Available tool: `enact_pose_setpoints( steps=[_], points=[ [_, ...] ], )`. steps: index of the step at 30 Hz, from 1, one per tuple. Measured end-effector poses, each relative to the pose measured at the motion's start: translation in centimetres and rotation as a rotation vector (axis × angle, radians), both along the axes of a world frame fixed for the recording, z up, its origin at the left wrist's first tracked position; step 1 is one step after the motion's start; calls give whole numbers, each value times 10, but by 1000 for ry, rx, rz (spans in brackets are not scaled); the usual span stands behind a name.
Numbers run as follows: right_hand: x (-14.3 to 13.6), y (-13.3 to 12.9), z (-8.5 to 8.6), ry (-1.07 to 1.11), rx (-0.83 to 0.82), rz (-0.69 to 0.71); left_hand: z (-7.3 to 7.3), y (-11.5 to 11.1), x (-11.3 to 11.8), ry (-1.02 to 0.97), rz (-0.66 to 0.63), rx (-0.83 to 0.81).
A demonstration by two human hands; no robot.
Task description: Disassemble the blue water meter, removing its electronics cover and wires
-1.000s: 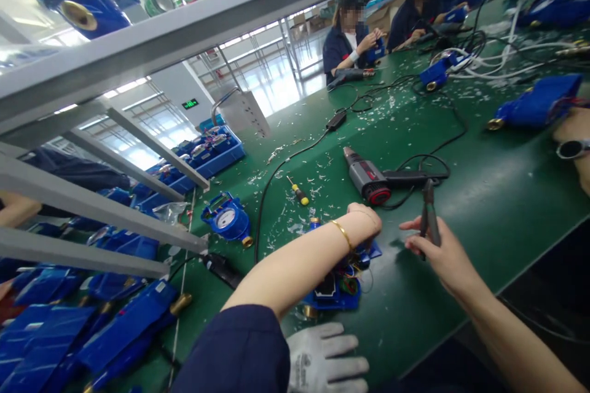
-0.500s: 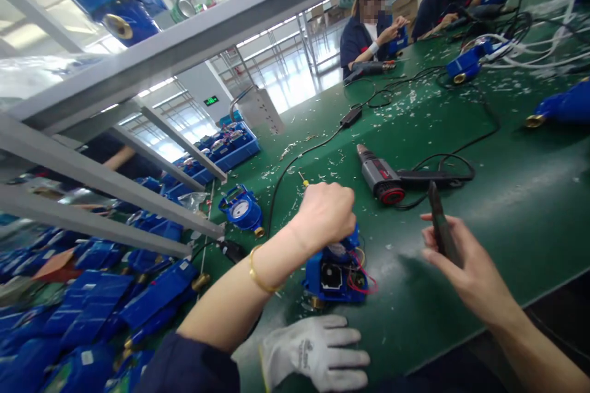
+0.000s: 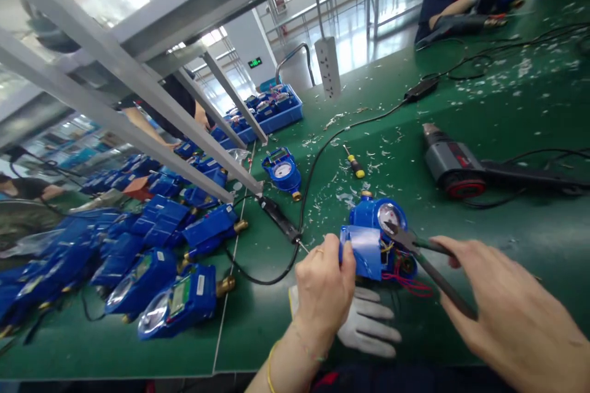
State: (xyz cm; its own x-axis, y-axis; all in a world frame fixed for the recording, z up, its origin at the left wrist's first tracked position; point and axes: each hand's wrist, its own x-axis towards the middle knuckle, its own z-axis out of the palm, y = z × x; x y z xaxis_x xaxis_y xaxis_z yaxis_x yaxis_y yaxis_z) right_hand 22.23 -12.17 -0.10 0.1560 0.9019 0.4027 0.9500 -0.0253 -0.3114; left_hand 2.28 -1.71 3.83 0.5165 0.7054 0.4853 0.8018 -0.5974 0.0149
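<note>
A blue water meter with a round dial lies on the green bench, its housing opened and red wires hanging out on the right. My left hand is closed on the edge of a flat blue cover at the meter's near left side. In my right hand is a pair of pliers, handles spread, jaws over the dial and wiring. Whether the jaws grip anything I cannot tell. A white work glove lies flat, partly beneath my left hand.
Beyond the meter lies a yellow-black screwdriver; a heat gun rests to the right. A black cable crosses the bench. Several blue meters crowd the left beside a metal shelf frame. Co-workers sit beyond.
My left hand has come back from above the meter to its cover. The pliers have moved from the right onto the meter. The view has swung left, and the screwdriver now shows fully.
</note>
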Motion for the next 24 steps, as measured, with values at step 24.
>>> enact_pose_setpoints(
  steps=[24],
  points=[
    [-32,-46,1,-39,-122,95,4,-26,1,54,-88,98]
  ],
)
